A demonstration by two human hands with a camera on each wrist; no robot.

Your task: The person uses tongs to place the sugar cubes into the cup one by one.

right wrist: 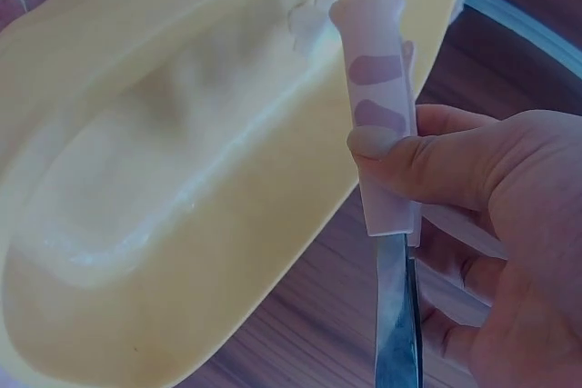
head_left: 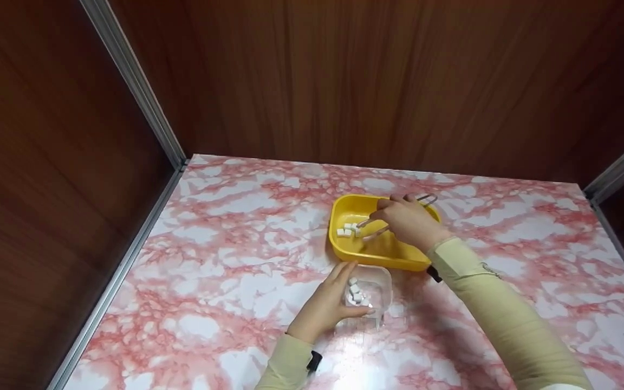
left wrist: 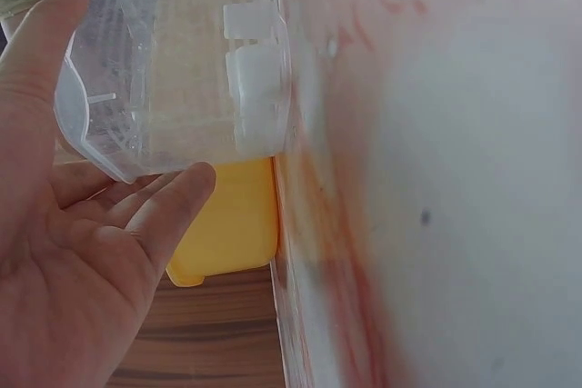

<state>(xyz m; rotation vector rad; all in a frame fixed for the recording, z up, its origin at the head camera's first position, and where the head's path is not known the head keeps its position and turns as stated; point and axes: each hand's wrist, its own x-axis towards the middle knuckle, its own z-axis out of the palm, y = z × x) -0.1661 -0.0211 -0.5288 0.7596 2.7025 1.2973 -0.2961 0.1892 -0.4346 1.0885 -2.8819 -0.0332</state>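
My left hand [head_left: 323,306] holds a clear plastic container [left wrist: 186,70] by its sides, thumb on the near side and fingers on the far side. Several small white cubes [head_left: 355,292] lie in it. Just beyond stands a yellow basin [head_left: 382,263], with more white cubes [head_left: 344,233] at its left end. Over the basin, my right hand [head_left: 412,221] pinches metal tongs [right wrist: 375,188] with pale pink paw-shaped tips. Those tips point left and down, close to the basin's cubes. Whether a cube sits between them, I cannot tell.
A red-and-white marbled tabletop [head_left: 225,260] lies under both containers. Dark wood panels [head_left: 344,81] rise behind and to the left, with a metal strip [head_left: 133,81] at the left corner. The basin's rim stands between the two hands.
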